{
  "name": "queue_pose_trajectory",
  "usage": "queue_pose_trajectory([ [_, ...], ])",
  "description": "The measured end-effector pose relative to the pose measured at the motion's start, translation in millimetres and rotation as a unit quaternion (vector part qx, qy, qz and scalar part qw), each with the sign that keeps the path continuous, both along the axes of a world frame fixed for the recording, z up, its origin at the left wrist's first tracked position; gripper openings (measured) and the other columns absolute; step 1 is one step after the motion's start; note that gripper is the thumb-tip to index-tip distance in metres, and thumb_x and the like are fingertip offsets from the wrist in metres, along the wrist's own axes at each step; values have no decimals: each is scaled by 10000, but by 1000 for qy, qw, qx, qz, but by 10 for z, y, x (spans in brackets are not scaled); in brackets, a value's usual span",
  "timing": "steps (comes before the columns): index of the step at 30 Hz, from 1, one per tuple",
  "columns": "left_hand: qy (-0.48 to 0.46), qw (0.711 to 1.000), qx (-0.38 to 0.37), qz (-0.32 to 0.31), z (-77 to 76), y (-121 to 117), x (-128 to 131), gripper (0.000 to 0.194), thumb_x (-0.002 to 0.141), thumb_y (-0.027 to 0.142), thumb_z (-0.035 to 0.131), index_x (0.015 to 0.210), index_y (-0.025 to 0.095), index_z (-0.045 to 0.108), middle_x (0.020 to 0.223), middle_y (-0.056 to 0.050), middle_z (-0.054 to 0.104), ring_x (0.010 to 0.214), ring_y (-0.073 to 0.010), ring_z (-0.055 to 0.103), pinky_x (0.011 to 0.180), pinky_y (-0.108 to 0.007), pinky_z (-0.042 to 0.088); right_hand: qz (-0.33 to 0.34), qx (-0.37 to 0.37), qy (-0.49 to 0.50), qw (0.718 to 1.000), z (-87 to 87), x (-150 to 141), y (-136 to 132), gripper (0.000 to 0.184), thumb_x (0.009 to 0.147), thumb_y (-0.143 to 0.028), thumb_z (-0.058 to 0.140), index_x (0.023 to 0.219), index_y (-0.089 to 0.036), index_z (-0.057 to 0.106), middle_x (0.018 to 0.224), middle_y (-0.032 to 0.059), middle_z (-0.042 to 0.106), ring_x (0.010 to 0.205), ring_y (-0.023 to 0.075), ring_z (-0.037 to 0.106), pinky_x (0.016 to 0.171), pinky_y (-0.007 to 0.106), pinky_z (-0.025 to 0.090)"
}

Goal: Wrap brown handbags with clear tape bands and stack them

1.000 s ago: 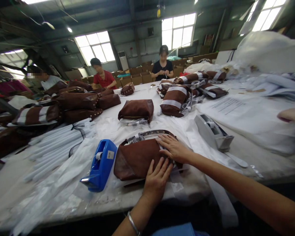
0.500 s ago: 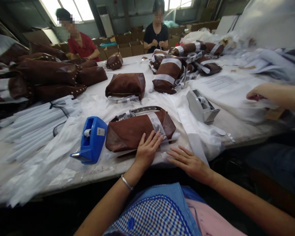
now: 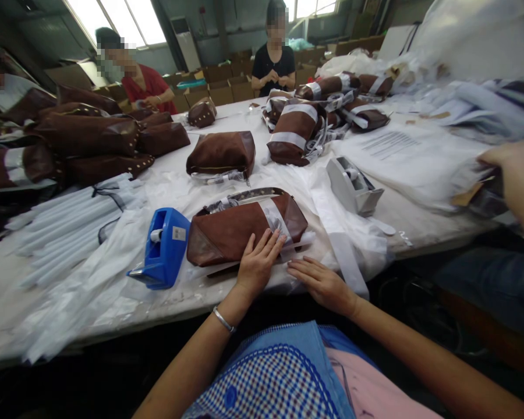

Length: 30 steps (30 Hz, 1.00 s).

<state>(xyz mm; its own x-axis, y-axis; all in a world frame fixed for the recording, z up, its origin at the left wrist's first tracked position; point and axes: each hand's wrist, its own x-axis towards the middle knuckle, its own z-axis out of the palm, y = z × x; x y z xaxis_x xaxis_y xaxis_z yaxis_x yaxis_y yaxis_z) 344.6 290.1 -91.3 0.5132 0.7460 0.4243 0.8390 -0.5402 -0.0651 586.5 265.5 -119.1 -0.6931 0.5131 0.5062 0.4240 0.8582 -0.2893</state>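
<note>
A brown handbag (image 3: 227, 233) lies on its side at the table's near edge, its strap along the far side. A pale wrapping band (image 3: 274, 216) goes round its right part. My left hand (image 3: 258, 259) rests on the bag's front beside the band, fingers stretched out and holding nothing. Just right of it, my right hand (image 3: 321, 282) lies low at the table edge near the bag's lower right corner, fingers extended and close together. Whether its fingertips touch the wrapping there I cannot tell. A blue tape dispenser (image 3: 168, 250) stands left of the bag.
Another brown bag (image 3: 222, 152) sits behind, and wrapped bags (image 3: 292, 131) lie beyond it. A grey tape dispenser (image 3: 353, 183) stands to the right. White rolled sheets (image 3: 78, 224) and piled bags (image 3: 87, 131) are at left. A co-worker's hand (image 3: 517, 174) reaches in from the right.
My right hand has shifted slightly left, toward the bag, its fingers closer together. My left hand stays on the bag. The co-worker's hand at right has moved further right.
</note>
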Motion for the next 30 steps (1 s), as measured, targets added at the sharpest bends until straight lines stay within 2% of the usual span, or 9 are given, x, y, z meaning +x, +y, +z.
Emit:
queue_pose_trajectory([
  [2,-1,1000,-2,0,1,1,1,606,953,92,386,1537,236,320,1569,-38,383,1479,-202,315,1220,-483,254,-15,-34,-21,999,19,7,-34,663,880,-7,405,1514,-200,388,1476,108,522,1397,224,449,1167,504,390],
  [5,0,1000,-6,-5,8,2,2,591,960,103,380,1535,229,324,1577,-32,368,1484,-209,304,1220,-496,246,-16,-48,-32,998,18,12,-40,674,855,-9,419,1503,-193,405,1470,107,528,1400,229,443,1172,519,373],
  [12,1,1000,-4,-3,25,-1,4,599,953,90,375,1534,227,326,1571,-34,381,1482,-203,307,1227,-492,231,4,10,83,997,-43,-44,56,403,954,-56,476,1298,-204,622,1218,90,715,1164,189,657,1055,431,517],
  [15,4,1000,1,-1,19,-1,4,601,955,86,370,1537,228,320,1572,-37,380,1486,-201,299,1229,-484,228,15,14,104,994,-15,-47,42,328,981,-87,485,1227,-204,668,1143,78,747,1108,185,689,1028,412,544],
  [23,10,1000,2,0,0,0,-1,596,971,111,389,1546,241,296,1581,-31,360,1497,-203,266,1231,-485,230,30,-12,98,995,71,67,-167,324,1006,-133,461,1242,-206,671,1160,72,742,1116,181,687,1031,380,546],
  [30,9,1000,6,-6,-14,3,-9,612,955,75,377,1539,243,313,1586,-17,345,1496,-206,270,1234,-486,218,38,1,83,996,75,166,-354,337,989,-113,487,1278,-190,642,1174,78,736,1159,181,664,1051,387,527],
])
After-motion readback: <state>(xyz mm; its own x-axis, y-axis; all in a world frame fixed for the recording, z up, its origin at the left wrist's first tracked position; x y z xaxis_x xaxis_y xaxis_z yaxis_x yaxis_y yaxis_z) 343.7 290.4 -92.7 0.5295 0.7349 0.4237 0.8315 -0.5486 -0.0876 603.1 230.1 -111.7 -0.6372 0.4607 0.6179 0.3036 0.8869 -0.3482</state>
